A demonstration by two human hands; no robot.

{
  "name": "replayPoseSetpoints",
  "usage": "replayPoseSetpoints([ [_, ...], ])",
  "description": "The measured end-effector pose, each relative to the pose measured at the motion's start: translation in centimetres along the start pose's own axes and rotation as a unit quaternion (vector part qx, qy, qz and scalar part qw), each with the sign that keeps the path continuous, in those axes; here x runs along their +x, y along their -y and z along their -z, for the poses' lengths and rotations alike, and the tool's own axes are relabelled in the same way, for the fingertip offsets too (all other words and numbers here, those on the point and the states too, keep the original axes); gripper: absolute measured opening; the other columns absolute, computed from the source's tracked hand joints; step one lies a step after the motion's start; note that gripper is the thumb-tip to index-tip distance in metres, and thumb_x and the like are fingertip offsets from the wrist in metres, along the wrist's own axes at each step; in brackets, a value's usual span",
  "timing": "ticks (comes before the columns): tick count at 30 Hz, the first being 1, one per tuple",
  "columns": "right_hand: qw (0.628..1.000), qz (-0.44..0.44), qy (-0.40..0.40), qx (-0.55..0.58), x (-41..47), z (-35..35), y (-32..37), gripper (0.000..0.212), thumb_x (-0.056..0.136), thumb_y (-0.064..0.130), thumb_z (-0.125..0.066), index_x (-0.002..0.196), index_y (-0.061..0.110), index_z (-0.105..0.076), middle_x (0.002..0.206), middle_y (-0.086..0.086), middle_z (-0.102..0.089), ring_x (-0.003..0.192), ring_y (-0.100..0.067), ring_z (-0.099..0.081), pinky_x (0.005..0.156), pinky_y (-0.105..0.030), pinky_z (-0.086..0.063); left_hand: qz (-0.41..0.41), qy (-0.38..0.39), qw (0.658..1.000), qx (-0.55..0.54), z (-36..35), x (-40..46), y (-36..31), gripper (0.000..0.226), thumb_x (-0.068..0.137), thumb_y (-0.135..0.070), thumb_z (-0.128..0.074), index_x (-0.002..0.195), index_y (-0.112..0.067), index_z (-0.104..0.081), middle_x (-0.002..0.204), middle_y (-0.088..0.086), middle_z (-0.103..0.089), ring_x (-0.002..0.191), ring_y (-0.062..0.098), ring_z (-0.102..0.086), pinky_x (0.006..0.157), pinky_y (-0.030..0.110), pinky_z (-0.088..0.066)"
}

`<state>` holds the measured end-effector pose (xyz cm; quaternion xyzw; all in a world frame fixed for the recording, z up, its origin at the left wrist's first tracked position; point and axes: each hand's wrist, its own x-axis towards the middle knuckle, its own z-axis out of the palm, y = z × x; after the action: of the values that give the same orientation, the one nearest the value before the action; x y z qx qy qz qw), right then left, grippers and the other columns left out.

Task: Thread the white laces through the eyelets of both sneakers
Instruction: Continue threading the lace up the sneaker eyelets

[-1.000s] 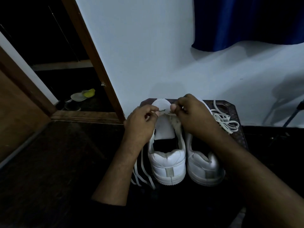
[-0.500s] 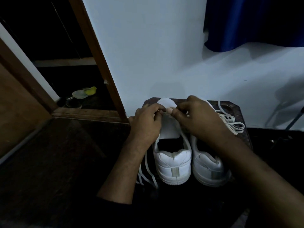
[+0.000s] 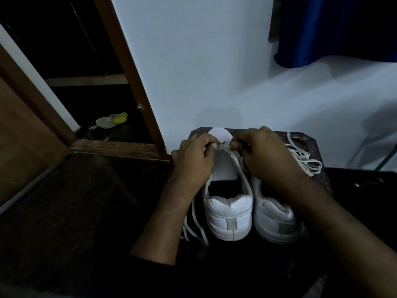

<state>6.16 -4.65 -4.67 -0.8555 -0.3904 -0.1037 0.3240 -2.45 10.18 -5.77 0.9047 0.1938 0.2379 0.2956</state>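
Observation:
Two white sneakers stand side by side on a dark low table, heels toward me. Over the front of the left sneaker [image 3: 228, 214] my left hand [image 3: 196, 160] pinches a white lace end near the eyelets. My right hand [image 3: 263, 155] pinches the eyelet flap or the lace across from it; which one is hard to tell. The tongue [image 3: 224, 166] lies between my hands. The lace's loose part [image 3: 196, 224] trails down the left side. The right sneaker [image 3: 276, 218] is partly under my right forearm, with a second lace [image 3: 305, 160] bunched beside it.
The dark table [image 3: 318, 168] stands against a pale wall [image 3: 204, 61]. A brown door frame [image 3: 129, 72] rises on the left, with a sandal [image 3: 111, 120] in the dark room beyond. A blue curtain [image 3: 322, 29] hangs at upper right. Dark floor [image 3: 75, 211] lies to the left.
My hands keep working at the same eyelets of the left sneaker, fingertips shifting slightly. The camera has tilted and turned a little, so everything sits further right in the picture.

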Motion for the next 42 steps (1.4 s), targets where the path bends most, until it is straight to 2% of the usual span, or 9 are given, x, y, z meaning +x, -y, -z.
replayPoseSetpoints([
  [3,0.982,-0.015,-0.039,0.186,0.1,0.3,-0.1,0.016,0.103,0.022,-0.053,0.094,0.019,-0.066,0.09,0.002,-0.069,0.091,-0.031,-0.058,0.077,-0.037,-0.046,-0.004,-0.005,1.0,-0.009,0.0,0.0,0.2,0.016,0.103,-0.021,-0.055,0.097,-0.029,-0.068,0.108,-0.003,-0.068,0.106,0.026,-0.061,0.097,0.054,-0.045],
  [6,0.85,-0.045,-0.062,0.521,-0.2,1.3,0.9,0.022,0.108,0.025,-0.043,0.096,0.011,-0.054,0.095,-0.013,-0.071,0.091,-0.046,-0.063,0.092,-0.056,-0.05,-0.003,-0.004,1.0,-0.01,0.0,0.0,0.0,0.023,0.104,-0.021,-0.052,0.086,-0.035,-0.055,0.102,-0.004,-0.064,0.103,0.028,-0.06,0.096,0.053,-0.045],
  [9,0.75,-0.094,-0.073,0.65,-0.1,2.0,1.6,0.022,0.11,0.019,-0.034,0.093,0.015,-0.048,0.07,-0.002,-0.053,0.062,-0.021,-0.055,0.071,-0.039,-0.053,-0.003,-0.004,1.0,-0.018,0.0,0.0,0.1,0.022,0.104,-0.022,-0.052,0.088,-0.034,-0.06,0.105,-0.006,-0.066,0.107,0.028,-0.062,0.097,0.053,-0.045],
  [11,0.804,-0.095,-0.107,0.578,-0.1,2.0,1.3,0.021,0.11,0.018,-0.036,0.094,0.014,-0.05,0.065,0.003,-0.042,0.055,-0.012,-0.038,0.06,-0.03,-0.043,-0.002,-0.003,1.0,-0.017,-0.2,0.1,0.2,0.02,0.104,-0.021,-0.052,0.094,-0.032,-0.065,0.112,-0.005,-0.069,0.11,0.024,-0.061,0.099,0.053,-0.044],
  [13,0.952,-0.031,-0.114,0.284,0.0,1.6,0.5,0.02,0.107,0.022,-0.044,0.095,0.014,-0.057,0.071,0.009,-0.048,0.061,-0.011,-0.044,0.062,-0.031,-0.04,-0.007,-0.008,1.0,-0.017,-0.3,0.2,0.4,0.018,0.104,-0.021,-0.053,0.1,-0.028,-0.07,0.114,-0.005,-0.069,0.11,0.024,-0.06,0.099,0.054,-0.044],
  [15,0.998,0.006,-0.053,0.043,0.0,0.7,0.1,0.017,0.1,0.028,-0.056,0.095,0.017,-0.067,0.083,0.005,-0.053,0.073,-0.017,-0.054,0.067,-0.032,-0.041,-0.011,-0.013,0.999,-0.034,-0.4,0.2,0.6,0.017,0.103,-0.021,-0.055,0.1,-0.027,-0.07,0.111,-0.006,-0.07,0.109,0.023,-0.062,0.098,0.055,-0.046],
  [27,0.993,0.03,-0.027,-0.114,-0.4,0.9,0.8,0.039,0.096,0.056,-0.046,0.095,0.028,-0.073,0.11,0.005,-0.058,0.11,-0.023,-0.046,0.083,-0.033,-0.015,-0.068,-0.033,0.996,0.047,-0.4,0.4,-0.5,0.01,0.09,-0.015,-0.071,0.093,-0.024,-0.07,0.104,-0.004,-0.07,0.095,0.023,-0.065,0.087,0.048,-0.053],
  [33,0.993,0.045,0.003,-0.11,-0.7,1.7,1.5,0.027,0.093,0.056,-0.051,0.093,0.035,-0.068,0.075,0.012,-0.061,0.096,-0.013,-0.05,0.083,-0.032,-0.017,0.032,-0.019,0.986,-0.162,-0.4,1.1,0.4,0.013,0.084,-0.005,-0.077,0.082,-0.018,-0.08,0.081,-0.002,-0.078,0.082,0.016,-0.075,0.084,0.04,-0.061],
  [42,0.995,-0.043,0.005,-0.094,-0.6,1.6,0.6,0.016,0.086,0.027,-0.057,0.102,0.031,-0.061,0.083,0.01,-0.065,0.104,-0.019,-0.052,0.09,-0.036,-0.021,0.173,-0.071,0.869,-0.457,0.3,1.7,-0.1,0.012,0.094,0.0,-0.067,0.085,-0.005,-0.072,0.086,0.015,-0.074,0.077,0.022,-0.068,0.078,0.038,-0.06],
])
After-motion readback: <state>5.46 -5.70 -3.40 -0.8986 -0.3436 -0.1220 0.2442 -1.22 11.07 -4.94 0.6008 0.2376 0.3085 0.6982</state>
